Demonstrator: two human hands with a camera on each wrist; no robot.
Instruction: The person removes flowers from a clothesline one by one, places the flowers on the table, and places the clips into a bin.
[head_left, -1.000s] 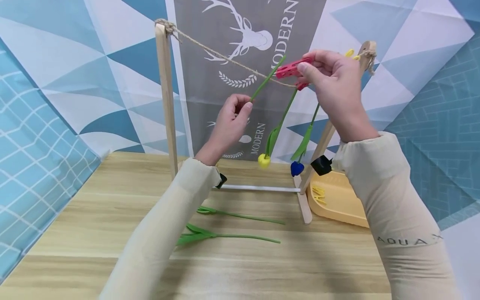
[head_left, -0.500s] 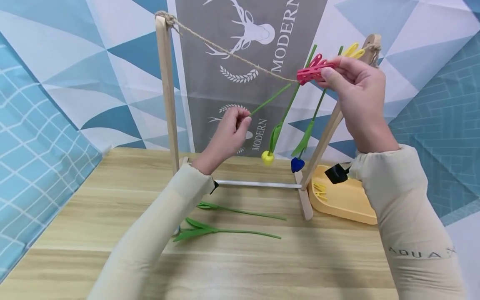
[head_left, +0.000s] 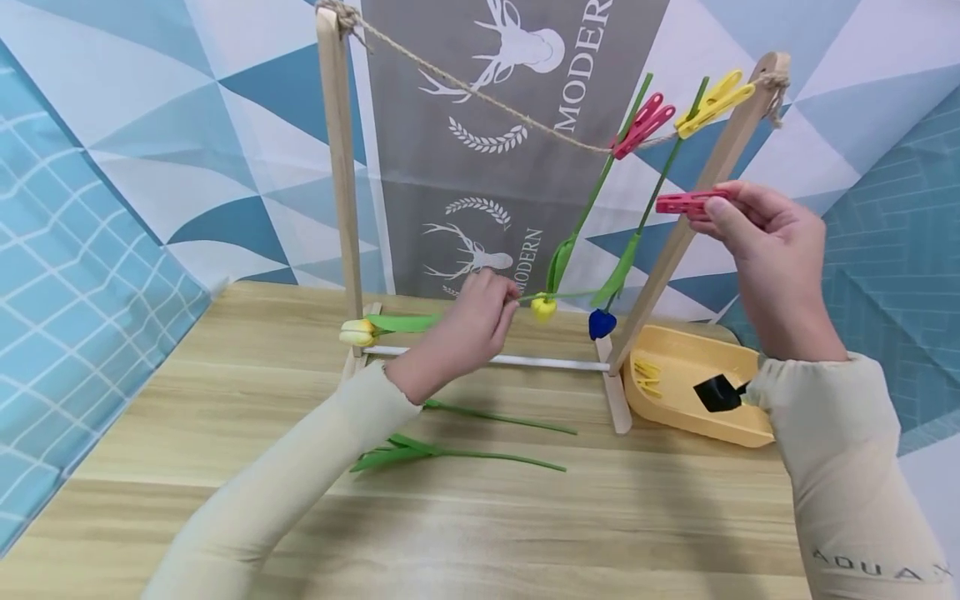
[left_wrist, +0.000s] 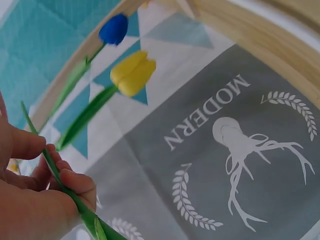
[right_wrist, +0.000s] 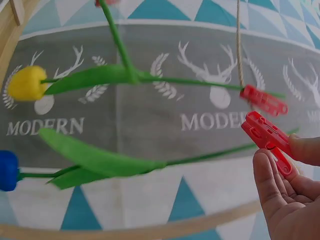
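Observation:
My left hand (head_left: 476,321) pinches the green stem of a yellow-and-white artificial tulip (head_left: 358,332), whose head points left and stem right, nearly level. In the left wrist view the stem (left_wrist: 60,181) runs between thumb and fingers. My right hand (head_left: 780,250) holds a red clothespin (head_left: 686,202) between thumb and fingers, right of the rope (head_left: 480,96) and below it. A yellow tulip (head_left: 543,307) hangs head down from the rope by another red clothespin (head_left: 641,127). Beside it a blue tulip (head_left: 602,324) hangs from a yellow clothespin (head_left: 712,104).
The rope spans two wooden posts, left (head_left: 341,167) and right (head_left: 705,183), joined low down by a white rod (head_left: 517,360). Two green-stemmed flowers (head_left: 480,454) lie on the wooden table (head_left: 480,533). At the right stands a yellow tray (head_left: 701,429) with yellow clothespins (head_left: 647,377).
My left hand has lowered, and the tulip's stem has swung from steeply upward to nearly level. My right hand has drawn right and down, away from the rope, with the red clothespin.

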